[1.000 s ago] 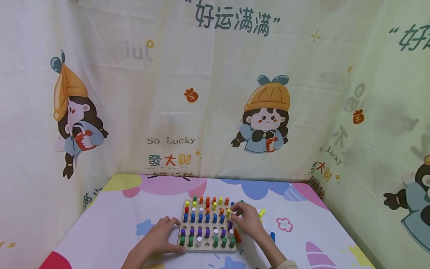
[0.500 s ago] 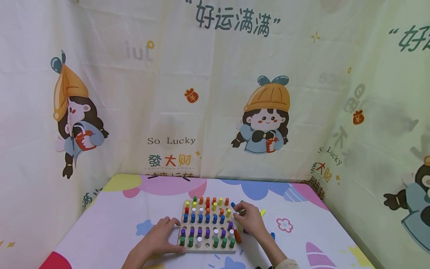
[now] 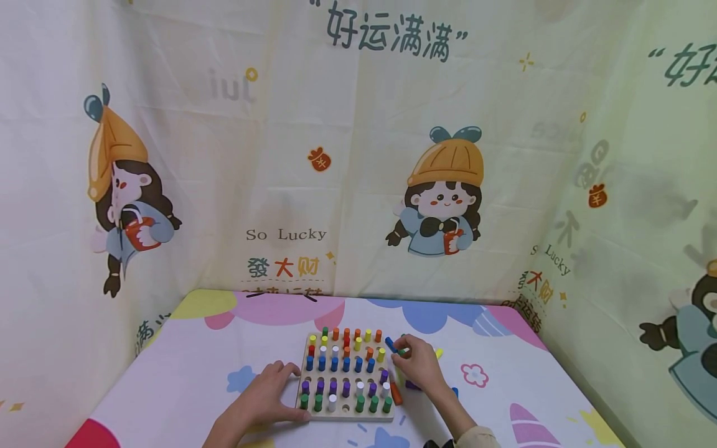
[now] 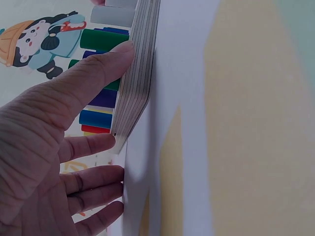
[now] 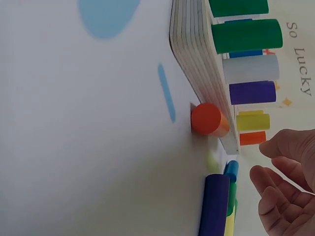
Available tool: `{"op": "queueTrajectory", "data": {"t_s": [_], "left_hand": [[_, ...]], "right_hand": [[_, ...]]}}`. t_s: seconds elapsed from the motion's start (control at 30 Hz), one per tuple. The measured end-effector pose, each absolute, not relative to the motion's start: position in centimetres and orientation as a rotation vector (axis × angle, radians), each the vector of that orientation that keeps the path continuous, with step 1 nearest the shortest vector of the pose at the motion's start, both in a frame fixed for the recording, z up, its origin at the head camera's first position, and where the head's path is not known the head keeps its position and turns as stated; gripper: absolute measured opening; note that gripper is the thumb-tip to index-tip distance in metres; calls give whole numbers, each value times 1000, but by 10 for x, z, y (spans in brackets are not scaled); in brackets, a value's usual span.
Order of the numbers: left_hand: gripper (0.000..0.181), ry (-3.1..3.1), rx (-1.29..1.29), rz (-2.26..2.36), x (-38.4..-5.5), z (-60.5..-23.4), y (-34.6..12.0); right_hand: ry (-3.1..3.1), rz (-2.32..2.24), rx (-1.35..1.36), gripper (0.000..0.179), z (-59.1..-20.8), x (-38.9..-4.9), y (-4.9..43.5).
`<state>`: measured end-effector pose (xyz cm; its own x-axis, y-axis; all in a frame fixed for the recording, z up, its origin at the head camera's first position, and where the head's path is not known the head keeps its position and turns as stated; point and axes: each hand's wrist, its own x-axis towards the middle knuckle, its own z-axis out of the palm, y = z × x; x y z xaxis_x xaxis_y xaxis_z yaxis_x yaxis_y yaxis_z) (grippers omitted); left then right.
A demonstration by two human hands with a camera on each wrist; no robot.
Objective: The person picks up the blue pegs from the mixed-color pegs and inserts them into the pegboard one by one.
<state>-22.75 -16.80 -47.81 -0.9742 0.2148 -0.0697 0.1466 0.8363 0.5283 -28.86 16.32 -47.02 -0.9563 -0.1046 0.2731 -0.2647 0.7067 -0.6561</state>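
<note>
A wooden pegboard (image 3: 336, 418) lies on the table, with rows of upright coloured pegs in its holes. My left hand (image 3: 269, 392) rests at its left side, fingers spread; in the left wrist view the thumb (image 4: 120, 54) presses on the board's edge and the index fingertip touches near the corner. My right hand (image 3: 420, 361) hovers just off the board's right edge, over loose pegs. Nearest its fingertips are a blue peg (image 3: 390, 343) and a green peg (image 5: 232, 199), both lying down. Thumb and index finger stand apart with nothing between them in the right wrist view.
An orange peg (image 3: 396, 393) lies against the board's right side. A purple peg (image 5: 214, 206) lies beside the loose blue and green ones, and a yellow peg (image 3: 439, 353) and another blue peg (image 3: 455, 392) are further right. A printed cloth (image 3: 358, 186) hangs behind the table.
My right hand has let go of a yellow peg, which stands in the board's right column, and has moved right to the loose pegs. My left hand has stayed in place.
</note>
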Motion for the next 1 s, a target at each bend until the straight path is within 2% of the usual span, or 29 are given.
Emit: {"op": "queueTrajectory", "data": {"t_s": [1.0], "left_hand": [[73,2861,278,839,-228,-478,-168]], "right_hand": [[-2763,1058,183,25,-484,-313,162]]}}
